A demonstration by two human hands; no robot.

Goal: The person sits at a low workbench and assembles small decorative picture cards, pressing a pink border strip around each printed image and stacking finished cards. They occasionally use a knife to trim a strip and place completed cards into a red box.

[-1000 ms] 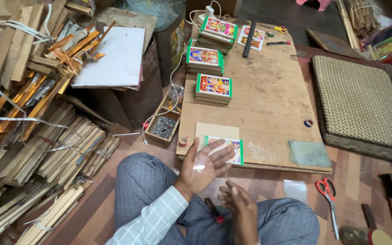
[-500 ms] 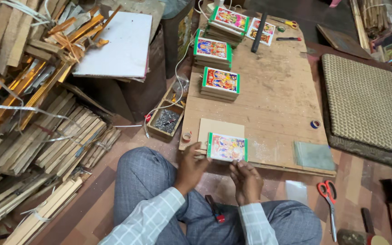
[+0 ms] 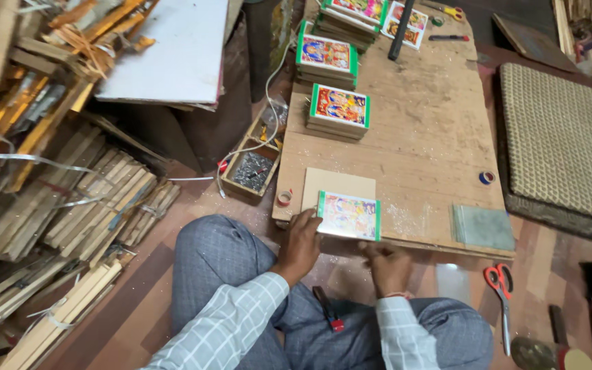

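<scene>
My left hand rests at the near edge of the wooden board, fingers curled and touching the left edge of a colourful printed picture with a green border. My right hand sits just below the picture's lower right corner, fingers bent in toward the board's edge; I cannot tell whether they grip the picture or only press against it. The two hands are apart, one at each lower side of the picture. The picture lies flat near the board's front edge, overlapping a plain tan backing sheet just behind it. Farther up the board sit stacks of similar green-bordered pictures. A small roll of tape lies just left of my left hand, beside an open wooden box of small nails. Red-handled scissors lie on the floor to my right, well apart from my hands.
</scene>
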